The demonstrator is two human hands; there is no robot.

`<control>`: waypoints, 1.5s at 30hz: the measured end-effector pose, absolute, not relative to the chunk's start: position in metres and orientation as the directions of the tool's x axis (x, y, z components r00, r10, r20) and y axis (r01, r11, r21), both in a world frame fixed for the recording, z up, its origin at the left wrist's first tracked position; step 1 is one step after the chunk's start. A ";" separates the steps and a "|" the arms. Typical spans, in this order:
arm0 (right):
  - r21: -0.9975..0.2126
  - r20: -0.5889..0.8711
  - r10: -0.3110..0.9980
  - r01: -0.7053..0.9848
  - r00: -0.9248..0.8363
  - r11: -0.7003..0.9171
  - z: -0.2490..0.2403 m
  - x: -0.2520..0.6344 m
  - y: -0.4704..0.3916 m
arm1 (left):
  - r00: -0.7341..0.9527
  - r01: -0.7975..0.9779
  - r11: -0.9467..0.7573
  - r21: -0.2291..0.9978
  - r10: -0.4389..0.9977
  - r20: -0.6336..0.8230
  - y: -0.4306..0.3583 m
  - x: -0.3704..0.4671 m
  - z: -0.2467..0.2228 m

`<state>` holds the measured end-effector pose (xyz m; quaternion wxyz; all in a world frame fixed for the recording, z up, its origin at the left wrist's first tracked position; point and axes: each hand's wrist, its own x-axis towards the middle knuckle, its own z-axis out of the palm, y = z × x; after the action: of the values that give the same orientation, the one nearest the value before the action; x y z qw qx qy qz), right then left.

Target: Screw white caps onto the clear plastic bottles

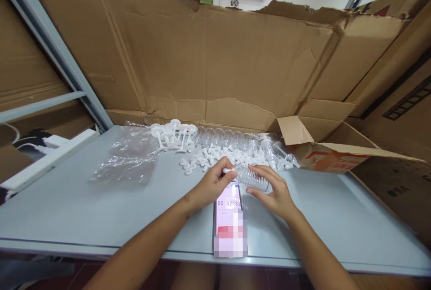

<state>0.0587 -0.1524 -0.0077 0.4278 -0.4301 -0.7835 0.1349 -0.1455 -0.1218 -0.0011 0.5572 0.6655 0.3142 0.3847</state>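
My right hand (274,191) is closed around a clear ribbed plastic cylinder (253,179) lying sideways, its narrow end toward the left. At that end, my left hand (215,181) pinches a small white plastic piece (228,171) between thumb and fingers; it meets or nearly meets the cylinder. Just beyond both hands spreads a heap of small white plastic pieces (215,157). Behind the heap stands a row of clear ribbed cylinders (218,137). White disc-ended plastic parts (173,135) are piled at the row's left. Below my hands lies a phone (230,218) showing a running timer.
Crumpled clear plastic bags (126,155) lie on the left of the grey table (74,211). An open cardboard box (332,157) stands at the back right. A tall cardboard sheet (215,61) walls off the back. A white power strip (50,160) runs along the left edge.
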 end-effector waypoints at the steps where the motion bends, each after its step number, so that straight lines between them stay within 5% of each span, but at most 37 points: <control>1: -0.614 0.525 0.809 0.541 -0.265 0.575 -0.007 0.059 -0.152 | 0.516 -0.004 -0.179 0.984 0.842 0.155 -0.121 -0.146 -0.001; 8: -0.893 0.239 0.945 0.331 -0.225 0.305 -0.010 0.058 -0.148 | 0.522 0.060 -0.204 0.977 0.841 0.143 -0.116 -0.144 -0.003; 13: -0.972 0.099 0.992 0.205 -0.077 0.113 -0.009 0.056 -0.145 | 0.454 0.214 -0.341 0.915 0.864 0.216 -0.107 -0.148 -0.002; 17: -0.994 0.099 0.976 -0.028 0.192 0.107 -0.008 0.067 -0.139 | 0.367 0.559 -0.493 0.667 0.868 0.334 -0.093 -0.161 -0.004; 22: -0.960 0.073 0.971 -0.249 0.226 0.130 -0.008 0.075 -0.134 | 0.413 0.798 -0.519 0.306 0.840 0.351 -0.081 -0.169 -0.014; 31: -0.971 0.066 0.994 -0.224 0.084 0.083 -0.012 0.065 -0.137 | 0.538 0.788 -0.592 0.167 0.795 0.280 -0.078 -0.165 -0.028; 35: -0.984 0.052 0.997 -0.170 0.048 0.060 -0.015 0.063 -0.137 | 0.528 0.756 -0.602 0.259 0.793 0.304 -0.075 -0.162 -0.031; 39: -0.978 0.043 0.999 -0.201 0.029 0.048 -0.015 0.063 -0.137 | 0.440 0.655 -0.562 0.505 0.827 0.350 -0.080 -0.158 -0.029; 45: -0.985 0.095 0.995 -0.145 0.006 0.095 -0.013 0.063 -0.139 | 0.341 0.212 -0.385 0.898 0.891 0.301 -0.096 -0.147 -0.020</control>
<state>0.0628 -0.1387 -0.0133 0.5580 -0.4376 -0.4857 0.5111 -0.1473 -0.0956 -0.0204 0.3987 0.7152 0.3855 0.4254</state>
